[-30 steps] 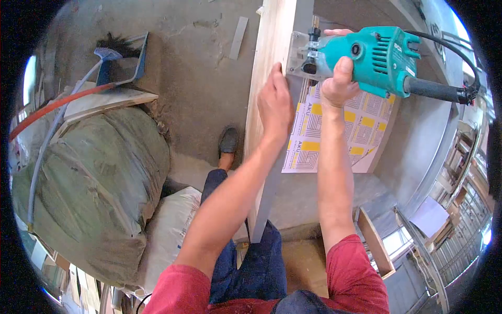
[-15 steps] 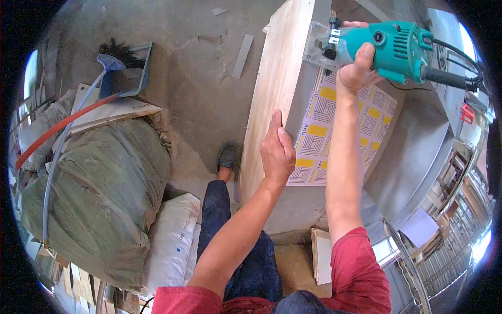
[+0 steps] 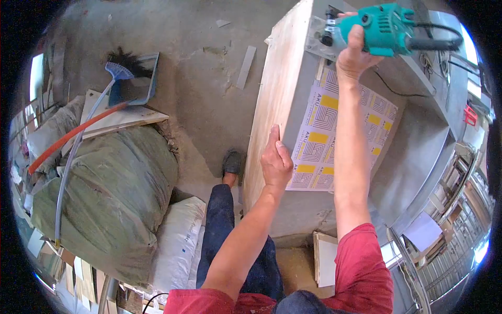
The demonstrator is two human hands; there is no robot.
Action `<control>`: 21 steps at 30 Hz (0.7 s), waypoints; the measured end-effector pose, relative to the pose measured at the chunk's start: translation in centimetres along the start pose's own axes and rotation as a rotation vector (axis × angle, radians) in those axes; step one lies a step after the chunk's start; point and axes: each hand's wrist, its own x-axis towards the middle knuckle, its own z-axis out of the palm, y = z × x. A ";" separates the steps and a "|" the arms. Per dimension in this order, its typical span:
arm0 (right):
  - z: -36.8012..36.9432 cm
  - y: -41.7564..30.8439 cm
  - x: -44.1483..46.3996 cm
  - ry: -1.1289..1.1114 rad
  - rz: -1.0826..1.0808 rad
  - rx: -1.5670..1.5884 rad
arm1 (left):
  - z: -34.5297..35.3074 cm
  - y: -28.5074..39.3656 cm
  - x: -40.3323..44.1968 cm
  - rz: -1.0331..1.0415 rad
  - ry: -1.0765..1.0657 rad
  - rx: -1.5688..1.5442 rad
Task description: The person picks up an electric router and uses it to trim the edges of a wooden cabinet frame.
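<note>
A teal trim router [image 3: 379, 31] is in my right hand [image 3: 353, 63], which is wrapped around its body with the thumb on top. Its clear base plate [image 3: 320, 36] sits at the far edge of a box-like cabinet, by the pale wooden panel [image 3: 277, 78]. The bit is hidden. Nearer to me, my left hand [image 3: 277, 165] grips the upper edge of the wooden panel, index finger stretched along it and thumb on the inner side. Printed AKU film [image 3: 316, 138] with yellow blocks covers a surface inside the cabinet.
At left lie a blue dustpan [image 3: 155, 78], a broom [image 3: 119, 70] and an orange handle [image 3: 78, 136]. A green cloth-covered heap [image 3: 104, 193] and a white sack [image 3: 178, 243] stand beside my leg. Black cable [image 3: 400, 91] trails at right. A thin strip [image 3: 246, 67] lies on the floor.
The router and my right hand have moved farther away along the cabinet edge, up in the view. My left hand keeps its grip on the panel. The view has shifted slightly.
</note>
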 end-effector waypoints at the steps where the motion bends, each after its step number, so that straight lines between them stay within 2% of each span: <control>1: -0.4 0.0 0.1 -0.032 -0.021 0.066 | -0.1 -0.1 0.1 0.006 -0.001 0.010; 4: -3.4 -0.5 0.1 0.029 0.076 -0.115 | 0.0 -0.5 0.1 0.028 0.009 0.018; 6: -6.6 -3.2 -1.1 0.001 0.162 -0.226 | 0.0 -0.7 -0.2 0.153 0.049 0.050; 7: -7.8 -5.7 -2.0 0.077 0.328 -0.177 | 0.0 -0.1 -0.3 0.153 0.044 0.046; 8: -9.2 -8.2 -3.2 0.152 0.490 -0.125 | 0.1 0.8 -0.2 0.265 0.113 0.114; 9: -11.5 -10.2 -5.1 0.132 0.549 -0.151 | 0.2 1.3 -0.3 0.375 0.180 0.183; 10: -14.2 -12.2 -7.9 0.111 0.609 -0.176 | 0.4 1.1 -0.4 0.374 0.173 0.178; 11: -16.4 -14.9 -11.2 0.208 0.778 -0.232 | 0.6 0.6 -0.3 0.339 0.169 0.211; 12: -18.3 -17.9 -14.8 0.318 0.894 -0.284 | 0.8 0.3 -0.3 0.308 0.166 0.245; 13: -18.7 -21.9 -17.4 0.309 0.970 -0.253 | 0.9 0.0 -0.4 0.262 0.150 0.249; 14: -20.1 -25.4 -20.6 0.259 0.975 -0.444 | 0.9 0.1 -0.4 0.277 0.145 0.244; 16: -22.3 -33.0 -26.8 0.186 1.144 -0.540 | 0.8 0.5 -0.6 0.248 0.159 0.265; 17: -21.7 -37.3 -27.9 0.156 1.157 -0.552 | 0.5 0.8 -0.7 0.138 0.091 0.298; 18: -22.6 -41.4 -32.0 0.220 1.336 -0.748 | 0.4 0.5 -0.5 0.157 0.089 0.297; 19: -23.2 -45.3 -33.3 0.251 1.456 -0.517 | 0.6 -0.5 -0.1 0.241 0.138 0.294; 20: -24.6 -49.3 -37.4 0.232 1.484 -0.566 | 0.5 -1.0 -0.3 0.329 0.183 0.282; 21: -25.2 -53.7 -38.9 0.128 1.481 -0.557 | -0.2 -1.0 -0.8 0.249 0.112 0.291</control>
